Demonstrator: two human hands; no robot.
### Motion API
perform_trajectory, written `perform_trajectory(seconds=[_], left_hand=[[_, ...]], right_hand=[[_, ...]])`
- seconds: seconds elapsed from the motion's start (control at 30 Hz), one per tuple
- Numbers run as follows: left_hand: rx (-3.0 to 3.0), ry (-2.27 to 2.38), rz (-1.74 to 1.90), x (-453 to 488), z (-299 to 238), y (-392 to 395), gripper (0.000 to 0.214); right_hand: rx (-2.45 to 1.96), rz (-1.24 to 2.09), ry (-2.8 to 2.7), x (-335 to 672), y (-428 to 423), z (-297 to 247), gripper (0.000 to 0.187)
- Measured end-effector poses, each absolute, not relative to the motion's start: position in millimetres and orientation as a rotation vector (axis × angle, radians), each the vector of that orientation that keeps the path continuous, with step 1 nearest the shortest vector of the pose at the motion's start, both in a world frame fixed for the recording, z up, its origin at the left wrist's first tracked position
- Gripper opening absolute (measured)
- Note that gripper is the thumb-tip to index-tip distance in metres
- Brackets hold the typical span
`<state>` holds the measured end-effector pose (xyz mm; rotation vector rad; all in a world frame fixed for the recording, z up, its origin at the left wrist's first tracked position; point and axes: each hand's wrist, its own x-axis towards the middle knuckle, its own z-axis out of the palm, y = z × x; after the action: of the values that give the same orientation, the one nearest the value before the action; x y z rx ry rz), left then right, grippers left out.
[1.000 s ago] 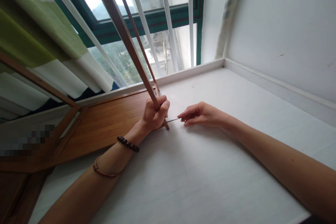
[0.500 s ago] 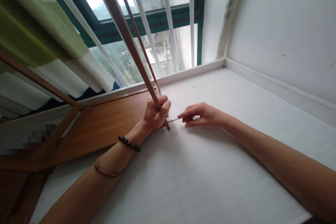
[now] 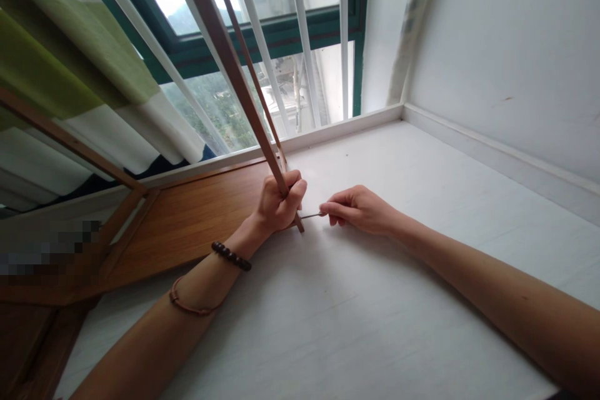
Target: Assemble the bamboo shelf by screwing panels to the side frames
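Observation:
My left hand [image 3: 282, 200] is wrapped in a fist around the lower part of a slim wooden post [image 3: 248, 100], just above its end. The post belongs to a brown wooden frame, whose flat wooden panel [image 3: 201, 206] lies to the left of the hand. From the side of the post, close to its end, a thin metal rod that looks like a hex key [image 3: 311, 215] sticks out to the right. The fingers of my right hand [image 3: 354, 206] are closed in a pinch on its outer end. Where the key meets the wood is too small to make out.
The frame stands on a pale, wood-grained surface [image 3: 300, 325], edged by a raised white rim [image 3: 347, 125]. Another wooden bar [image 3: 70, 140] slants at the left, before a green and white curtain [image 3: 94, 62]. White window bars [image 3: 300, 31] rise behind; a white wall [image 3: 506, 44] is at the right.
My right hand's fingers have gone from loosely parted around the key to closed on its end. My left hand and the post have hardly moved.

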<state>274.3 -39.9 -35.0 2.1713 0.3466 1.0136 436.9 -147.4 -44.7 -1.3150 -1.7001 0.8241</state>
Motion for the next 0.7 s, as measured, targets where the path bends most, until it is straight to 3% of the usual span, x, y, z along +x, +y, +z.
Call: perform_trajectory(seconds=[0.13,0.3,0.43,0.7], left_hand=[[2.17,0.347,1.003,274,-34,-40,0.037],[2.161,0.356,0.997,273,-33,-41,0.038],[2.157,0.357,0.997,274,-33,-41,0.037],[2.164,0.357,0.999,273,-34,-40,0.038]], right_hand=[[-1.41,1.04,-1.431,426,-149,-45,0.042],[-1.37,0.922,-1.391,425,-148,-51,0.029],[-1.186,0.95,-1.418,434,-146,-56,0.031],[-1.161,0.413,-1.878,445,-145,-50,0.022]])
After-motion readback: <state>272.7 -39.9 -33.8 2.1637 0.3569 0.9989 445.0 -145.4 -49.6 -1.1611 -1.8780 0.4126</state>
